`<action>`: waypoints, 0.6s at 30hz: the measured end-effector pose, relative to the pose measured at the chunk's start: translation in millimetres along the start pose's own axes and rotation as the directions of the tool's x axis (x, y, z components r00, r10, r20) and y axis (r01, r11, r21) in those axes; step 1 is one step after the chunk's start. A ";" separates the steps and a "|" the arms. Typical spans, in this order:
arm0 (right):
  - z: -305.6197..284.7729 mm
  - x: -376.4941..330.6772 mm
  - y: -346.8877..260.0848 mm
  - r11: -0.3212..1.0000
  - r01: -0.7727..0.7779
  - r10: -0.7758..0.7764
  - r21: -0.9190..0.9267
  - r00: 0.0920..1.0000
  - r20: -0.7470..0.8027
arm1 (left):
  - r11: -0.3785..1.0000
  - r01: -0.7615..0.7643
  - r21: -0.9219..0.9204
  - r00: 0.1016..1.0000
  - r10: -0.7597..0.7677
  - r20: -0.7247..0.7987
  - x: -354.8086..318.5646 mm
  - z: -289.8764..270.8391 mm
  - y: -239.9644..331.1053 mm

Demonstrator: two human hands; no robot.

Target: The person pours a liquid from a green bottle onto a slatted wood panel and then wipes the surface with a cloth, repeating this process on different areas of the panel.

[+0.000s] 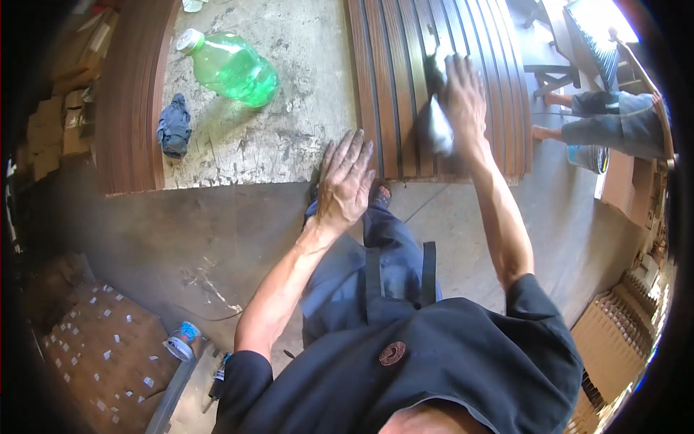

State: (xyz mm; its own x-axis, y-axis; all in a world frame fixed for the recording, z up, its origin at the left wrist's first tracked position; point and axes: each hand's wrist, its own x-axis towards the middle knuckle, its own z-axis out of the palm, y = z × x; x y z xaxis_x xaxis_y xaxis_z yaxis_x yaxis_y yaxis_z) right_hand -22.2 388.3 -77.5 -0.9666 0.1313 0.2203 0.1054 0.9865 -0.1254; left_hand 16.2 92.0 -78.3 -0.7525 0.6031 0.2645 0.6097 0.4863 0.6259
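A brown slatted wood panel lies on the worn, paint-stained table, its grooves running away from me. My right hand presses a pale rag against the panel's slats. The rag and this hand are somewhat smeared by motion, and the palm side is hidden. Near the table's front edge, beside the panel's left corner, my left hand is open with fingers stretched out. Nothing shows in it.
On the table lie a green plastic bottle with liquid and a crumpled blue-grey cloth. Brown boards line its left side. Another person's legs show at far right. Stacked cardboard and a brown sheet with white bits flank me.
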 end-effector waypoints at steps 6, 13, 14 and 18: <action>-15.8 -64.5 -135.5 0.942 0.081 -0.078 0.325 0.997 -0.021 | 0.997 -0.065 -0.048 0.996 0.062 -0.063 -22.9 -3.4 -33.4; 18.9 -13.3 -122.8 0.975 -0.168 0.189 0.148 0.972 -0.140 | 0.972 0.138 -0.190 0.967 -0.091 0.236 2.1 -33.8 -39.8; 11.1 -36.1 -133.0 0.963 -0.234 0.247 0.138 0.965 -0.093 | 0.984 0.049 -0.169 0.981 -0.015 0.194 16.5 -40.4 -37.8; -4.8 -110.7 -59.9 0.925 -0.379 0.369 -0.010 0.907 -0.203 | 0.966 -0.255 -0.030 0.950 0.256 0.178 87.9 -14.8 -31.5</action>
State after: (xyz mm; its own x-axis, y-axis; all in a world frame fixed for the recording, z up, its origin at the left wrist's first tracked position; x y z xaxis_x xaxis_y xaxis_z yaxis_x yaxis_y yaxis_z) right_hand 79.7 315.1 -89.7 -0.7904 0.5029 0.3498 0.4659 0.8643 -0.1898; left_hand -72.8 120.4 -63.9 -0.5144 0.8102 0.2811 0.7736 0.2971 0.5597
